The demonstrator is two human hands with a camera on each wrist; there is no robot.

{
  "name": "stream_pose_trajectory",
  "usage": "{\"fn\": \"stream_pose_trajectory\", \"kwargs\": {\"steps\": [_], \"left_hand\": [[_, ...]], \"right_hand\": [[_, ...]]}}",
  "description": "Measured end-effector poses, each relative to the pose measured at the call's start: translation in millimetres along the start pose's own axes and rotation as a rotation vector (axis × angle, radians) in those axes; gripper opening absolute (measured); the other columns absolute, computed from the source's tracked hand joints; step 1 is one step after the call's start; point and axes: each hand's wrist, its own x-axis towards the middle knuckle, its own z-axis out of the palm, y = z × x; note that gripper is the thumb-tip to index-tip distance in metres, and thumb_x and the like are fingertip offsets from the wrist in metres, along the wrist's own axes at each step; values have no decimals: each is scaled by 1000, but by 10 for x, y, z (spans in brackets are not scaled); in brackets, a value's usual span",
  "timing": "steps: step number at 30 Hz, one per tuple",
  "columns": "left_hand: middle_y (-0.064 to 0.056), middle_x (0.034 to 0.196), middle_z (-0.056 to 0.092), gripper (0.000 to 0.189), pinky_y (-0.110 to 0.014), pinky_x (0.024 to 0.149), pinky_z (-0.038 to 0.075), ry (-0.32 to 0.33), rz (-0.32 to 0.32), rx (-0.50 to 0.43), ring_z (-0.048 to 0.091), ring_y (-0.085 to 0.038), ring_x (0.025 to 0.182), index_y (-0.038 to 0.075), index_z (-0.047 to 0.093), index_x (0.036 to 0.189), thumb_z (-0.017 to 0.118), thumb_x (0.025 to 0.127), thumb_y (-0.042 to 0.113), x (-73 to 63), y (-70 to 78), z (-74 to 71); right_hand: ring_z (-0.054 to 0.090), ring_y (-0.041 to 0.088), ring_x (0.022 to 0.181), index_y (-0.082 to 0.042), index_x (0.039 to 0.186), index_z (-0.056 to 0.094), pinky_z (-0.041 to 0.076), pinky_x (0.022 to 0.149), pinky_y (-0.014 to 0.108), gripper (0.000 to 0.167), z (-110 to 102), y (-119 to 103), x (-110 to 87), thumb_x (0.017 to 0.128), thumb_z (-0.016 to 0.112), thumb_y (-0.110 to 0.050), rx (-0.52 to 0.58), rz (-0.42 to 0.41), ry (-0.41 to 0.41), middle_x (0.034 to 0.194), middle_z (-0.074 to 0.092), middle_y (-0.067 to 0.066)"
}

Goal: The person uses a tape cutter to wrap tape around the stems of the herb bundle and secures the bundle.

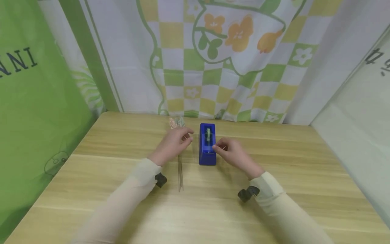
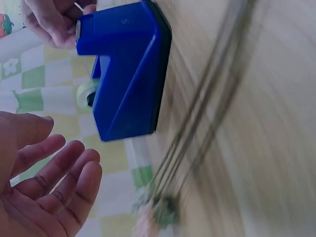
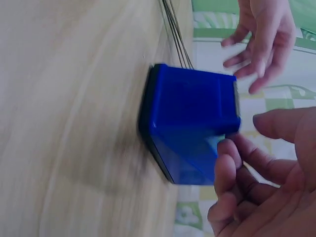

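Note:
A blue tape dispenser (image 1: 208, 158) stands on the table, its narrow toothed end towards me. The tape roll (image 1: 208, 135) sits in its well. At the right of the cutter end is my right hand (image 1: 235, 153); in the right wrist view its bent fingers (image 3: 228, 170) are at the dispenser's upper side, with the thumb apart from them. My left hand (image 1: 173, 144) hovers left of the dispenser, its palm bare and fingers loosely bent in the left wrist view. Below it lies a bunch of artificial flowers (image 1: 172, 123) with thin stems (image 1: 180, 174), partly hidden by that hand.
The wooden table (image 1: 304, 189) runs up to a checked, flower-printed curtain (image 1: 240, 84) at the back. A green cloth (image 1: 36, 112) hangs at the left and a white one (image 1: 356, 118) at the right. A dark wrist camera is on each sleeve.

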Motion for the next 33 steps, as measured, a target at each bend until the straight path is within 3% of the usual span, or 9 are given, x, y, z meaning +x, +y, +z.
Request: {"fn": "stream_pose_trajectory", "kwargs": {"steps": [7, 15, 25, 33], "left_hand": [[-19, 126, 71, 36, -43, 95, 60, -26, -48, -161, 71, -32, 109, 2, 64, 138, 66, 103, 13, 155, 5, 268], [-20, 140, 64, 46, -38, 93, 62, -9, -101, -241, 72, -34, 112, 3, 61, 143, 71, 100, 10, 220, -10, 457], [-20, 139, 61, 48, -39, 94, 62, 32, -157, -266, 72, -35, 112, 7, 62, 145, 73, 99, 11, 234, 6, 514], [-20, 138, 63, 47, -37, 92, 63, 45, -157, -267, 73, -35, 111, 8, 63, 143, 74, 97, 11, 239, 25, 490]], "right_hand": [[54, 14, 76, 1, 98, 74, 46, 64, 27, 25, 97, 25, 73, 103, 66, -22, 102, 95, -30, 89, 70, 13], [53, 16, 84, -3, 97, 75, 43, 72, 29, 21, 101, 13, 68, 100, 70, -24, 232, 174, -70, 91, 66, 1], [56, 14, 91, -4, 99, 76, 44, 80, 28, 15, 174, 45, 108, 100, 71, -18, 344, 221, -10, 96, 72, -2], [55, 16, 95, -12, 94, 75, 44, 84, 33, 15, 176, 91, 144, 102, 67, -22, 520, 319, -58, 92, 68, -13]]}}
